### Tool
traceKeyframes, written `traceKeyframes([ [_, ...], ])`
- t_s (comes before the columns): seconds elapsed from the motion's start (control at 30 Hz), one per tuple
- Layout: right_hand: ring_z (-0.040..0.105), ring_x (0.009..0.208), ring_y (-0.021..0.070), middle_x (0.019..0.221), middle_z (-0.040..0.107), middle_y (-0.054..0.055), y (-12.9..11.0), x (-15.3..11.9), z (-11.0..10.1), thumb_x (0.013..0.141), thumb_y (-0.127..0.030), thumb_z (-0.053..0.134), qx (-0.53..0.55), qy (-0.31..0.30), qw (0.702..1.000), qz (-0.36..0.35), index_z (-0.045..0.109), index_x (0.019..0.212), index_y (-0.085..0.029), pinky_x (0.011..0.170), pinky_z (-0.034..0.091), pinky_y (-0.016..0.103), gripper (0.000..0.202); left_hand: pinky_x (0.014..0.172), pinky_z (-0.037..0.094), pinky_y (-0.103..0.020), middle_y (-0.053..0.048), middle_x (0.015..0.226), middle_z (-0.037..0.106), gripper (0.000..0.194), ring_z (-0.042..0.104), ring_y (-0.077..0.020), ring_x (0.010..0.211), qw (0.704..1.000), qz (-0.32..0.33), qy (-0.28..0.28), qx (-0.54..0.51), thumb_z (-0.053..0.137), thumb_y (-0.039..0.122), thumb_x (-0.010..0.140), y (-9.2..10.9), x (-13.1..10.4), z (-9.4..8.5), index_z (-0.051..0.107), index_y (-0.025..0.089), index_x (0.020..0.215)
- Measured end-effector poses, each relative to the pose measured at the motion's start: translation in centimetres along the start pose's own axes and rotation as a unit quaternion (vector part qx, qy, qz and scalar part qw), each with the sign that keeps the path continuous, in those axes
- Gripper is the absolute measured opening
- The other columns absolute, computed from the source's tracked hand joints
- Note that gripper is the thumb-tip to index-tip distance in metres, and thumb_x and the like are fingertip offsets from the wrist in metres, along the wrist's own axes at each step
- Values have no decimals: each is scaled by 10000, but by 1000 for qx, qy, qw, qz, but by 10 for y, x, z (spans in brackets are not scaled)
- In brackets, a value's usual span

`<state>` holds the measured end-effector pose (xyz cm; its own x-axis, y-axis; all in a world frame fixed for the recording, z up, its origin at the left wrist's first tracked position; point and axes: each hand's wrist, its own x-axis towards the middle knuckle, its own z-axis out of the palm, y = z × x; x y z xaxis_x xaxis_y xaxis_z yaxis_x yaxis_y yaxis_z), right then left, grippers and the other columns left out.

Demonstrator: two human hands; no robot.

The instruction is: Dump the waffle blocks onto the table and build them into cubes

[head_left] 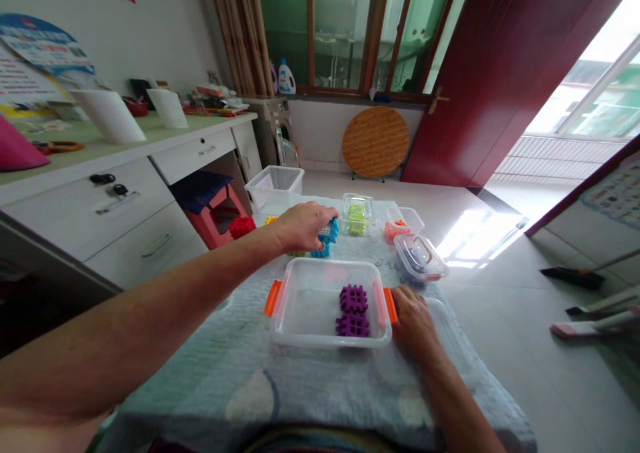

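Observation:
My left hand [307, 226] reaches over the far side of the table, its fingers closed on a blue building block [330, 229]. Another blue block [321, 249] lies just below it. Directly in front of me stands a clear plastic box [305, 306] with orange latches on both sides. Two purple blocks [353, 299] lie inside it, toward its right. At the right latch [391, 305], my right hand [413, 321] grips the side of the box with bent fingers; its fingertips are partly hidden.
Red blocks [243, 227] and yellow ones [271, 220] lie left. Beyond are an open white bin [276, 185], a clear container with green blocks [357, 218], one with orange pieces [397, 229], and a lidded box [420, 258]. A clear lid [453, 333] lies right.

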<state>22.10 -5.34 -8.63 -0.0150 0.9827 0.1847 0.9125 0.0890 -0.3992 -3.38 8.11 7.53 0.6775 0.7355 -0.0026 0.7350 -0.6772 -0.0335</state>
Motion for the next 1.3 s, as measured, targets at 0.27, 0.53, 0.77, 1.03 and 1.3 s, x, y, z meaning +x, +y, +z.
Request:
traceKeyframes([
  [0.27, 561, 896, 190, 907, 639, 54, 0, -1, 1, 899, -217, 465, -18, 9, 1000, -2, 638, 849, -220, 818, 379, 291, 180, 810, 522, -350, -102, 1104, 687, 454, 645, -288, 1024, 991, 36, -125, -43, 701, 314, 664, 60, -50, 44, 583, 203, 1088],
  [0.53, 560, 888, 193, 908, 643, 55, 3, -2, 3, 893, -236, 482, -13, 11, 1000, -10, 634, 845, -222, 813, 380, 295, 160, 756, 559, -404, -172, 1068, 705, 463, 679, -338, 962, 984, -3, -181, -2, 682, 227, 631, 68, -41, 90, 623, 145, 1083],
  [0.77, 556, 905, 201, 918, 640, 57, 9, -1, 5, 888, -247, 492, 4, 1, 1000, -9, 627, 863, -221, 833, 370, 306, 140, 741, 551, -411, -174, 1068, 696, 550, 672, -345, 943, 986, 3, -169, 10, 746, 314, 614, 66, -50, 73, 618, 135, 1117],
  [1.03, 553, 888, 198, 929, 634, 58, 5, -2, 2, 899, -260, 485, 13, -2, 1000, 2, 627, 852, -218, 819, 366, 307, 156, 733, 500, -328, -99, 959, 743, 279, 689, -264, 894, 964, 76, -254, 14, 543, 83, 756, 51, -69, 32, 729, 210, 922],
  [1.3, 554, 903, 199, 930, 635, 59, 5, -2, 3, 894, -260, 487, 4, 1, 1000, 1, 627, 859, -216, 820, 368, 299, 151, 822, 487, -343, -92, 1043, 746, 304, 677, -269, 953, 929, 62, -362, 37, 563, 97, 754, 65, -60, 29, 744, 205, 973],
])
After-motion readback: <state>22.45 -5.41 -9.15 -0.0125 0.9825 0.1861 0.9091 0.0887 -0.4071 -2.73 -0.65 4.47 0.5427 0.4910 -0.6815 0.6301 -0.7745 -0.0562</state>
